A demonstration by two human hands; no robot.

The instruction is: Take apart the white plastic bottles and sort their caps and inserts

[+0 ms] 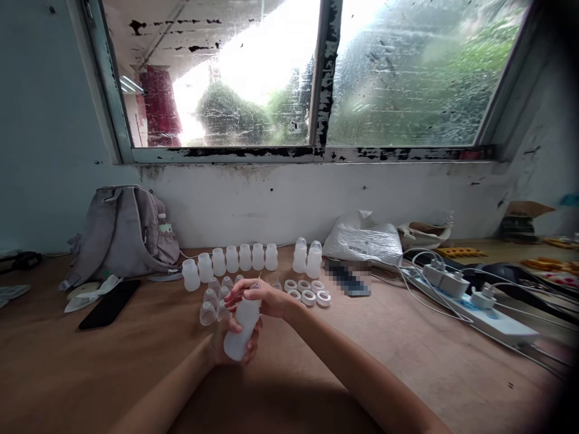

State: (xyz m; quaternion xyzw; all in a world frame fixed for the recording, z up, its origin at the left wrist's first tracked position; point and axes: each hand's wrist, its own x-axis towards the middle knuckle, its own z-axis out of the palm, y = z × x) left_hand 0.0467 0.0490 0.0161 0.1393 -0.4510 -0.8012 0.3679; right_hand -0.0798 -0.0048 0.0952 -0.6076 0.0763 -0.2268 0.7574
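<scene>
A frosted white baby bottle (242, 331) is held tilted above the table, its top leaning to the right. My left hand (221, 346) wraps around the lower body of the bottle. Closed over the bottle's upper end is my right hand (266, 298), with a clear pointed tip, apparently a nipple, showing between its fingers. The fingers hide most of the collar. Just behind my hands lie clear domed caps (208, 313) and several white collar rings (308, 297). Farther back stands a row of open bottle bodies (232, 259). Two capped bottles (314, 260) stand to their right.
A grey backpack (124, 229) leans by the wall at left, with a black phone (110, 304) in front. A silver bag (364, 238) and a partly blurred dark object (350, 278) lie at back right. A power strip (479, 313) with chargers and cables runs along the right.
</scene>
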